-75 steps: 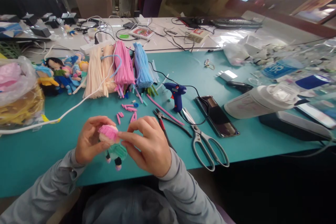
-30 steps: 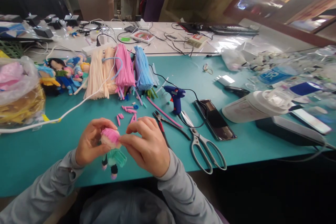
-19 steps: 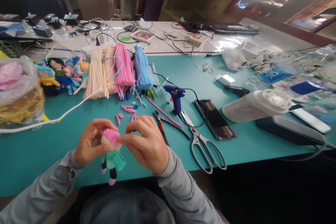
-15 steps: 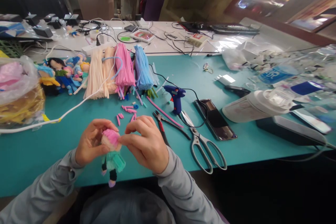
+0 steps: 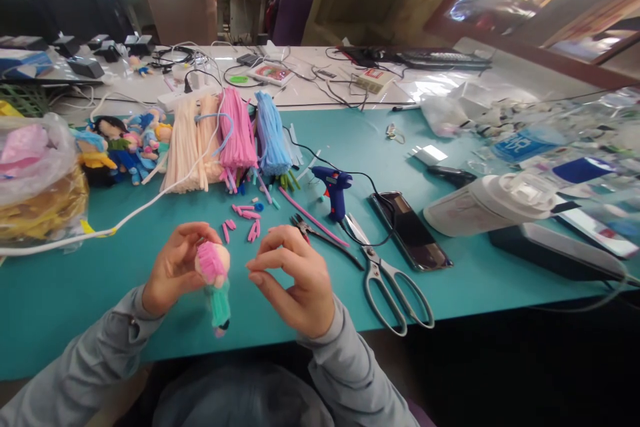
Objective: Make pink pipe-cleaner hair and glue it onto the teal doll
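My left hand is closed on a small doll, gripping its head between thumb and fingers. The doll has pink fuzzy hair, a pale face and a green outfit, and its body hangs down above the table edge. To its right, apart from it, is my right hand, with fingers curled and the thumb and index tips slightly apart; nothing shows between them. Short pink pipe cleaner pieces lie just beyond the hands. Partly hidden behind my right hand are red-handled pliers.
Scissors, a blue glue gun and a phone lie to the right, near a white bottle. Pipe cleaner bundles stand behind. Finished dolls and a plastic bag are at left. A white cable crosses the mat.
My right hand has let go of the doll's head and moved slightly right. The doll has turned in my left hand, so its hair faces left and its face right.
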